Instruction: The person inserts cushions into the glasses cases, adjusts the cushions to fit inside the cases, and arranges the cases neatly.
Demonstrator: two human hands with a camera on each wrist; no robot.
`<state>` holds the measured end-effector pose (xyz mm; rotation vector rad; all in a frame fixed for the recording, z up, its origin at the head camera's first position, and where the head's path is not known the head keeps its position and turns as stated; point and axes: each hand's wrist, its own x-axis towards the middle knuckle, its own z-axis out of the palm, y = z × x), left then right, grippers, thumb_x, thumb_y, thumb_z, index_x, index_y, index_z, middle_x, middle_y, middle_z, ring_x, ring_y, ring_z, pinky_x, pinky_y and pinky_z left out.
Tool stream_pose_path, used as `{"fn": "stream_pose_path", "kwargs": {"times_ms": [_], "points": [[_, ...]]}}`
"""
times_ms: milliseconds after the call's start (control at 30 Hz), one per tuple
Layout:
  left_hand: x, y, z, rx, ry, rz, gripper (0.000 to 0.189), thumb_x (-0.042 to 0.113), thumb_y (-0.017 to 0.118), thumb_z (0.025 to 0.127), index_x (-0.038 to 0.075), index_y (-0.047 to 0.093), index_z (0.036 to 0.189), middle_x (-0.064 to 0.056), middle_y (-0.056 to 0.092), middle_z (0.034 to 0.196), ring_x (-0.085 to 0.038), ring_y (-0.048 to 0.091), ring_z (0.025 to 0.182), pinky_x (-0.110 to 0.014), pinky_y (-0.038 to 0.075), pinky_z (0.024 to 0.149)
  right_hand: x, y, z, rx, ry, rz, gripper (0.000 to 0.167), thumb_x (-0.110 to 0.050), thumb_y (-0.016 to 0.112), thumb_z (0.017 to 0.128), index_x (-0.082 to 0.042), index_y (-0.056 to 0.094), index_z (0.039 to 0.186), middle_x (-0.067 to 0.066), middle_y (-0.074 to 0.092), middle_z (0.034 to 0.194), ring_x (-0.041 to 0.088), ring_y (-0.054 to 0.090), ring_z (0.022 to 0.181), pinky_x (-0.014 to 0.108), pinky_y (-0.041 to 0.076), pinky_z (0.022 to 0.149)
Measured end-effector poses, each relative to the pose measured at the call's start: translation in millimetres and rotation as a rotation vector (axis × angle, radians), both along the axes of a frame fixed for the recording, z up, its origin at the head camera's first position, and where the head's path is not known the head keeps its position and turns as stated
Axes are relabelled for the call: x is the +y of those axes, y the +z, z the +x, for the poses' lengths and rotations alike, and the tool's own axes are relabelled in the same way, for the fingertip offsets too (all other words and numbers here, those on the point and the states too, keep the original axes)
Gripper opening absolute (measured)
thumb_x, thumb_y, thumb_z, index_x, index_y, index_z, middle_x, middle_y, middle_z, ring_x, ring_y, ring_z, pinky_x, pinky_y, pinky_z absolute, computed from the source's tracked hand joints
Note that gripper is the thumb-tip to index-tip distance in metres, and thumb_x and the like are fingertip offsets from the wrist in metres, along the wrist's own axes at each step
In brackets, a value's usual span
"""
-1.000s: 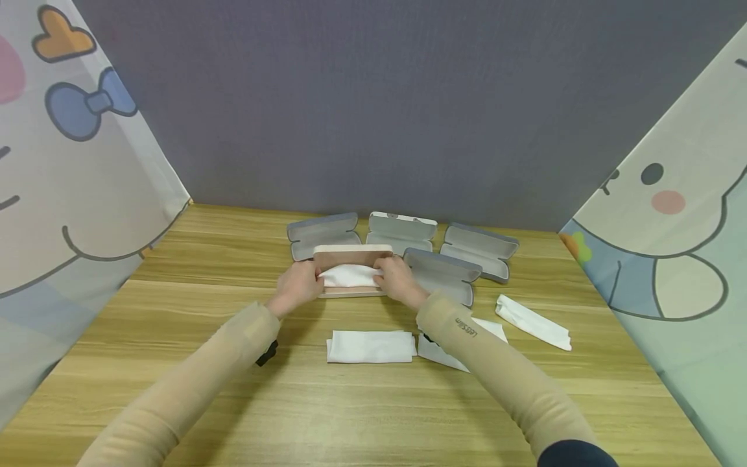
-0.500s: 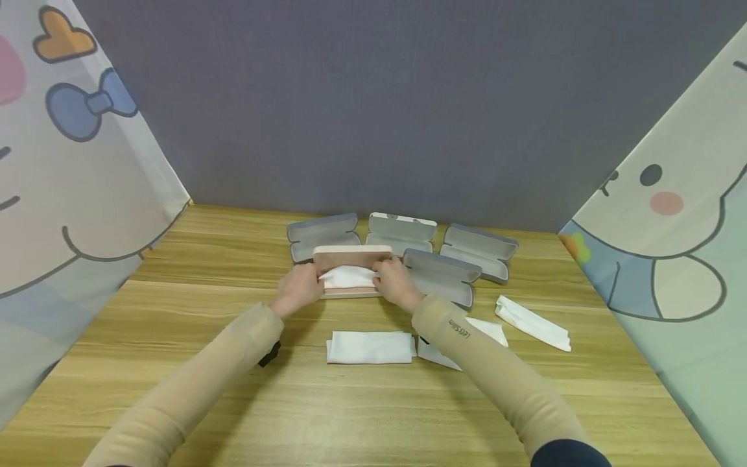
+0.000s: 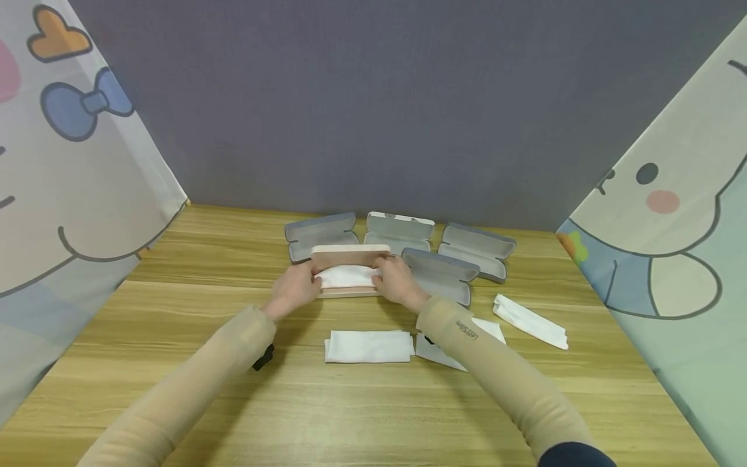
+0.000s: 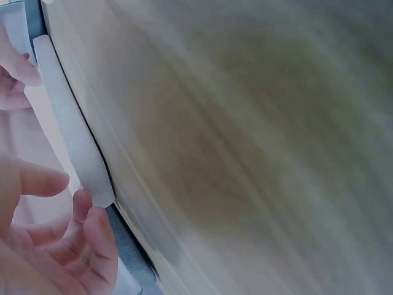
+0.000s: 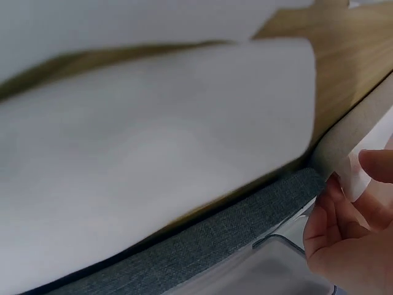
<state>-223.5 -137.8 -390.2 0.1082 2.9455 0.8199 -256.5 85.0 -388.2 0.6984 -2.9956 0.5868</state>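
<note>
Over wood-grain desk [image 3: 344,412], pinching opposite ends of white cloth [image 3: 347,277] with left hand [image 3: 294,285] and right hand [image 3: 399,280], holding it within or just above open pink case [image 3: 349,255], possibly risking a snagged edge through uneven lowering.

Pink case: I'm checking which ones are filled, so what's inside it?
A white cloth, the left hand and right hand at its ends, in or just above (unclear which) the bottom of the pink case. Anything beneath is covered, unseen.

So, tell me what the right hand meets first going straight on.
The right hand would likely meet the pink case's raised lid first, though the head view leaves depth unclear.
</note>
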Motion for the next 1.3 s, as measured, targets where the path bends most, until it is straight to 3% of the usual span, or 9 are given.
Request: {"fn": "stream_pose_path", "kwargs": {"times_ms": [133, 267, 533, 800, 867, 967, 1067, 1167, 1300], "points": [[-2.4, -0.4, 0.4, -0.005, 0.001, 0.023, 0.028, 0.02, 0.049, 0.096, 0.001, 0.058, 0.114, -0.004, 0.061, 0.069, -0.01, 0.041, 0.047, -0.02, 0.027, 0.039, 2.0, 2.2, -0.1, 0.02, 0.002, -0.039, 0.022, -0.01, 0.058, 0.093, 0.003, 0.064, 0.108, 0.015, 0.068, 0.09, 0.031, 0.06, 0.088, 0.043, 0.048, 0.087], [-4.1, -0.7, -0.4, -0.01, 0.005, 0.039, 0.034, 0.023, 0.048, 0.097, -0.003, 0.056, 0.119, -0.006, 0.06, 0.068, -0.01, 0.041, 0.046, -0.02, 0.028, 0.039, 3.5, 4.4, -1.7, 0.031, -0.005, -0.043, 0.021, -0.01, 0.059, 0.092, 0.004, 0.064, 0.107, 0.01, 0.06, 0.073, 0.019, 0.05, 0.065, 0.032, 0.044, 0.067], [-4.3, 2.0, -1.5, -0.006, 0.007, 0.074, 0.042, 0.03, 0.047, 0.097, -0.008, 0.057, 0.112, -0.011, 0.06, 0.077, -0.013, 0.045, 0.054, -0.023, 0.035, 0.048, 7.8, 9.6, -1.4, -0.075, -0.064, -0.09, 0.015, -0.012, 0.056, 0.094, -0.002, 0.063, 0.087, 0.006, 0.057, 0.071, 0.015, 0.044, 0.062, 0.023, 0.035, 0.058], [-3.5, 1.5, -2.4, -0.012, 0.002, 0.122, 0.059, 0.035, 0.046, 0.098, -0.016, 0.048, 0.126, -0.022, 0.066, 0.089, -0.017, 0.051, 0.058, -0.028, 0.043, 0.055, 8.7, 13.8, -0.1, -0.255, -0.18, -0.214, 0.028, -0.024, 0.052, 0.098, -0.003, 0.068, 0.106, 0.01, 0.069, 0.096, 0.018, 0.06, 0.08, 0.029, 0.049, 0.071], [-3.4, 0.8, -3.2, -0.011, 0.006, 0.126, 0.06, 0.037, 0.045, 0.098, -0.016, 0.047, 0.126, -0.024, 0.065, 0.095, -0.021, 0.055, 0.065, -0.032, 0.049, 0.062, 8.6, 14.5, -0.2, -0.285, -0.208, -0.25, 0.028, -0.025, 0.051, 0.098, -0.004, 0.068, 0.095, 0.007, 0.066, 0.084, 0.016, 0.057, 0.069, 0.026, 0.047, 0.062], [-2.3, 1.7, -4.3, -0.02, 0.011, 0.145, 0.064, 0.041, 0.041, 0.1, -0.017, 0.047, 0.127, -0.03, 0.063, 0.108, -0.029, 0.06, 0.08, -0.042, 0.052, 0.079, 8.8, 16.5, -0.3, -0.31, -0.233, -0.279, 0.035, -0.025, 0.05, 0.099, -0.009, 0.057, 0.069, -0.002, 0.048, 0.058, 0.01, 0.037, 0.048, 0.022, 0.032, 0.049], [-0.3, 4.7, -5.1, -0.054, 0.03, 0.189, 0.069, 0.046, 0.034, 0.1, -0.015, 0.048, 0.127, -0.032, 0.059, 0.12, -0.036, 0.061, 0.096, -0.047, 0.05, 0.089, 9.3, 19.6, 0.5, -0.329, -0.247, -0.29, 0.046, -0.026, 0.047, 0.1, -0.007, 0.054, 0.058, -0.004, 0.037, 0.049, 0.009, 0.03, 0.045, 0.024, 0.031, 0.05], [1.4, 9.4, -5.7, -0.11, 0.051, 0.246, 0.073, 0.049, 0.023, 0.1, -0.013, 0.05, 0.127, -0.032, 0.055, 0.128, -0.04, 0.059, 0.106, -0.043, 0.051, 0.085, 9.4, 21.8, 0.8, -0.338, -0.252, -0.3, 0.055, -0.03, 0.044, 0.101, 0.001, 0.065, 0.061, 0.005, 0.05, 0.049, 0.011, 0.033, 0.047, 0.026, 0.037, 0.059], [1.4, 14.6, -7.2, -0.201, 0.075, 0.31, 0.08, 0.054, 0.015, 0.099, -0.012, 0.044, 0.133, -0.032, 0.05, 0.133, -0.039, 0.058, 0.107, -0.035, 0.054, 0.076, 7.7, 23.6, 1.1, -0.37, -0.264, -0.311, 0.069, -0.04, 0.035, 0.103, 0.005, 0.071, 0.066, 0.019, 0.067, 0.066, 0.017, 0.043, 0.054, 0.034, 0.045, 0.076]]}}
